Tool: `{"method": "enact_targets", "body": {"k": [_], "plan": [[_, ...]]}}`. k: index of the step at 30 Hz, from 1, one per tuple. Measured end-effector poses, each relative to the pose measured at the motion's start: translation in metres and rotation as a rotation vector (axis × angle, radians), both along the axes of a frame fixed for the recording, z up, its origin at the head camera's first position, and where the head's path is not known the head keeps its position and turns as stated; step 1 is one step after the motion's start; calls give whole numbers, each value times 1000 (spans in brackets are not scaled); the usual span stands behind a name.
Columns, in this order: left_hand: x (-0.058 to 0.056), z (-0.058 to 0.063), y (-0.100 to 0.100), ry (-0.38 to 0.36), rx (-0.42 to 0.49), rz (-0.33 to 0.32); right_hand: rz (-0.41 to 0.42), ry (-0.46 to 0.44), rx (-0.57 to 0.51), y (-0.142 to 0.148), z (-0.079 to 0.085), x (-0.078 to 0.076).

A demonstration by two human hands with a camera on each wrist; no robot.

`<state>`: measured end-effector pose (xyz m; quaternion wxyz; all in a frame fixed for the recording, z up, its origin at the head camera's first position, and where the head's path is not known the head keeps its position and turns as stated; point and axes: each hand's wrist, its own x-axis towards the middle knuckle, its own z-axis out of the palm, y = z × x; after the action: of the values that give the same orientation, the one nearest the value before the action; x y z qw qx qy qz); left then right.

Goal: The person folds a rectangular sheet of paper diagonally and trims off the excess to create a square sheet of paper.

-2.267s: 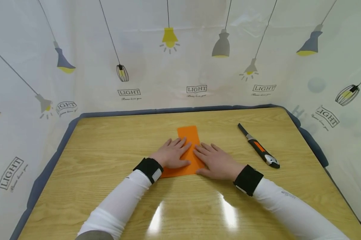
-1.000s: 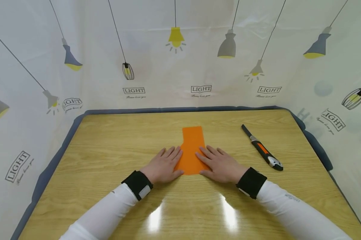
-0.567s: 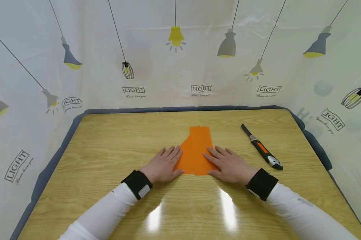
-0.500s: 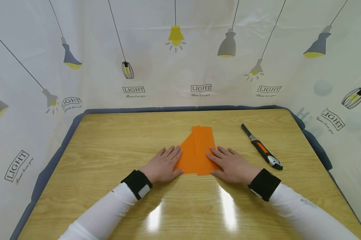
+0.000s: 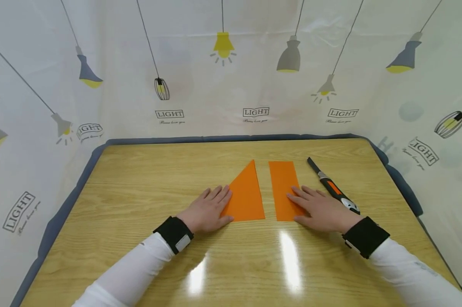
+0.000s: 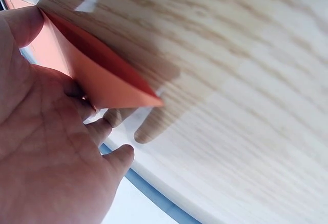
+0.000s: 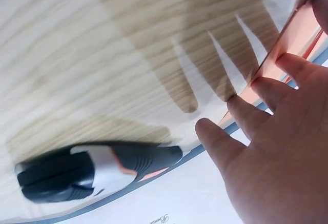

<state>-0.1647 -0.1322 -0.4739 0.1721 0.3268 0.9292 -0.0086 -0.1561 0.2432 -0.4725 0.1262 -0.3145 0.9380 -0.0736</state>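
On the wooden table lie two separate orange paper pieces. The left one, a slant-topped paper piece (image 5: 248, 198), rises to a point at the back; the left wrist view shows it as a folded layer whose edge (image 6: 110, 75) gapes. My left hand (image 5: 208, 209) rests on its left side, fingers extended. The right one is an upright rectangular paper strip (image 5: 283, 187). My right hand (image 5: 324, 209) lies with spread fingers on its right edge. Part of each piece is hidden under the fingers.
A utility knife (image 5: 332, 187) with a black-and-orange handle lies just right of the right hand, its tail end partly hidden by that hand in the head view. Bare wooden table (image 5: 158, 170) extends to the left. A lamp-printed curtain (image 5: 200, 98) closes off the back.
The rectangular strip has slid right with my right hand, off the slant-topped piece, and a gap now parts the two. My left hand moved left earlier, then stayed put.
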Motion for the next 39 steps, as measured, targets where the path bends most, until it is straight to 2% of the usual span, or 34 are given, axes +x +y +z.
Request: {"method": "enact_targets", "body": {"k": [7, 11, 16, 19, 23, 27, 35, 39], "plan": [[-2, 1, 1, -21, 18, -1, -19, -29, -22, 6, 1, 0], [-5, -2, 0, -7, 2, 2, -41, -7, -72, 2, -1, -7], [-7, -1, 1, -6, 14, 6, -67, 40, -175, -19, 0, -17], [-6, 0, 1, -11, 32, 8, -60, 7, -203, -41, -1, -22], [-5, -6, -2, -2, 36, 6, -69, -90, -198, -71, -2, -26], [-5, -13, -3, 1, 43, 8, -106, -149, -168, -88, -2, -29], [-3, -5, -1, -26, 47, 22, -100, -96, -116, -100, 0, -30], [-2, -3, 0, -26, 35, 28, -113, -97, -114, -106, -1, -28]]}}
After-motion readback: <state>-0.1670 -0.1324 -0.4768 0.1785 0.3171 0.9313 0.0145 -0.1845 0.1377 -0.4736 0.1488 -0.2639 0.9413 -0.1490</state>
